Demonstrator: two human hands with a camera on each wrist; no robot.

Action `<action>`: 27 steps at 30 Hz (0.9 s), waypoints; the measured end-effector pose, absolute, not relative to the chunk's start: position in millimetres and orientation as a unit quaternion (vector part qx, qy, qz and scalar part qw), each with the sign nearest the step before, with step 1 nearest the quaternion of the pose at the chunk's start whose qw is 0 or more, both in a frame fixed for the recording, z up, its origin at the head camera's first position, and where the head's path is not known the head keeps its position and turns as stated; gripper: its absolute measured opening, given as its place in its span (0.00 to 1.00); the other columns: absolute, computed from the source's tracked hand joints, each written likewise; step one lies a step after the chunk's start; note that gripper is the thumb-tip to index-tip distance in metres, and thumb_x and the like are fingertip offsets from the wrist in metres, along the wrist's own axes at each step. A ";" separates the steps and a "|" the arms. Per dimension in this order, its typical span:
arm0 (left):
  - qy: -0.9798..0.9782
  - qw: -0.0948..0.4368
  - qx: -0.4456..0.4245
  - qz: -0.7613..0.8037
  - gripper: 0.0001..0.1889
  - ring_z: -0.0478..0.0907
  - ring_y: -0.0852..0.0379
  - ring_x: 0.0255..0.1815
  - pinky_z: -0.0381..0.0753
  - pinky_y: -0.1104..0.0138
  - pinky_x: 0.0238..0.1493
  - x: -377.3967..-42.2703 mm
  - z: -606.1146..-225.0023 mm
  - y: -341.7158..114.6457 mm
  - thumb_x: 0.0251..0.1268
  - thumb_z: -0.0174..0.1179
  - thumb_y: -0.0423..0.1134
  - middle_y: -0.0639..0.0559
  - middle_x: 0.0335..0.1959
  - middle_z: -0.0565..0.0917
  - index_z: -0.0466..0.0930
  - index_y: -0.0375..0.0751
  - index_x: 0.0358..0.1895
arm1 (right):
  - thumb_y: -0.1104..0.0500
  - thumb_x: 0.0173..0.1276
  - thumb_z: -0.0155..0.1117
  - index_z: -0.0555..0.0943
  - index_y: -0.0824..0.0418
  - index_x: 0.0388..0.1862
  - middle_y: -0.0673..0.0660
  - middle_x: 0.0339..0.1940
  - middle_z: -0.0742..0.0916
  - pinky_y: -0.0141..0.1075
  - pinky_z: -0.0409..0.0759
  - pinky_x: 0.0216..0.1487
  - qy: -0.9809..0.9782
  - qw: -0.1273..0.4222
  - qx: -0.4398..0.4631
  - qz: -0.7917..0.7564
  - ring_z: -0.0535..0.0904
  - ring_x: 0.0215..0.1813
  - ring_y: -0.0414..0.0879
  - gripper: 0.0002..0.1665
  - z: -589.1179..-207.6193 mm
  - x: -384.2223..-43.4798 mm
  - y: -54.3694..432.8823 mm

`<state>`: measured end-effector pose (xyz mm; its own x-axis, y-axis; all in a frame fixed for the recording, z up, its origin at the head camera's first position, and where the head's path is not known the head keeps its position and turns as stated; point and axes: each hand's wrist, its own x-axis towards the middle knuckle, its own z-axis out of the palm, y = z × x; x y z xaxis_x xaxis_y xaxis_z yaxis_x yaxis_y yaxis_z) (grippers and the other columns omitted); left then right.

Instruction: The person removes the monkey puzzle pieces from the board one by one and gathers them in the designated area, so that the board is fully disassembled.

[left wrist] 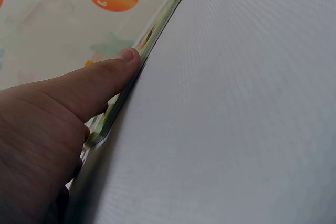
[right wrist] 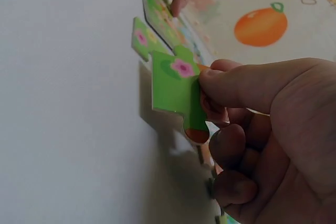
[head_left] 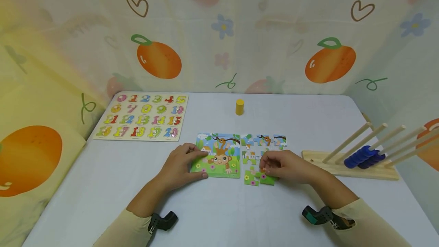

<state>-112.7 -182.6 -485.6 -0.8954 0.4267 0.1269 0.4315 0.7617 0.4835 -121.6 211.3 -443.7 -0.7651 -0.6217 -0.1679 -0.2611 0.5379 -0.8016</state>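
Note:
My right hand point(head_left: 286, 167) pinches a green jigsaw piece point(right wrist: 176, 85) with a pink flower between thumb and fingers. In the right wrist view that piece is raised and tilted, with its shadow on the table. Another flowered jigsaw piece point(head_left: 251, 178) lies just left of it. My left hand point(head_left: 180, 165) rests at the left side of a monkey puzzle board point(head_left: 223, 163), thumb stretched along the lower edge and fingers on its surface. The left wrist view shows the thumb point(left wrist: 113, 72) against the board's edge. More jigsaw pieces point(head_left: 249, 157) lie right of the board, some hidden behind my right hand.
A number board point(head_left: 140, 119) lies at the back left. A yellow cylinder point(head_left: 239, 107) stands toward the back. On the right is a wooden base point(head_left: 350, 169) with slanted pegs and blue beads point(head_left: 363, 157). A patterned cloth point(head_left: 219, 56) hangs behind the white table.

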 end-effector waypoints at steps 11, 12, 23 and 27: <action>-0.938 0.001 -0.229 -0.260 0.35 0.71 0.54 0.54 0.71 0.53 0.57 -111.5 -483.6 -182.1 0.53 0.82 0.59 0.52 0.59 0.77 0.87 0.56 0.66 | 0.64 0.76 0.69 0.84 0.47 0.44 0.41 0.32 0.84 0.33 0.76 0.39 0.867 0.180 -0.284 -0.367 0.77 0.35 0.38 0.10 -451.8 -109.3 221.9; -0.938 0.001 -0.228 -0.260 0.35 0.71 0.54 0.54 0.72 0.53 0.57 -111.2 -483.4 -181.9 0.53 0.82 0.59 0.52 0.59 0.77 0.87 0.56 0.66 | 0.64 0.75 0.69 0.84 0.47 0.44 0.41 0.32 0.84 0.33 0.76 0.38 0.868 0.177 -0.285 -0.367 0.76 0.34 0.38 0.10 -452.1 -108.6 222.2; -0.939 0.000 -0.225 -0.259 0.35 0.71 0.54 0.54 0.71 0.53 0.57 -111.5 -484.5 -182.6 0.54 0.82 0.60 0.53 0.59 0.77 0.86 0.58 0.67 | 0.67 0.68 0.74 0.86 0.46 0.41 0.42 0.35 0.87 0.33 0.77 0.39 0.885 0.121 -0.286 -0.347 0.79 0.36 0.35 0.14 -457.1 -104.4 222.3; -0.939 -0.003 -0.224 -0.261 0.35 0.70 0.54 0.54 0.71 0.53 0.57 -111.1 -484.5 -182.4 0.54 0.82 0.60 0.53 0.59 0.77 0.86 0.57 0.67 | 0.65 0.67 0.77 0.86 0.46 0.38 0.41 0.36 0.87 0.33 0.76 0.37 0.889 0.111 -0.280 -0.346 0.78 0.35 0.35 0.13 -459.2 -103.2 222.2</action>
<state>-111.1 -182.4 -484.5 -0.8995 0.4224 0.1119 0.4196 0.7635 0.4910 -103.2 222.2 -459.2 -0.8185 -0.5745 -0.0030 -0.4211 0.6035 -0.6771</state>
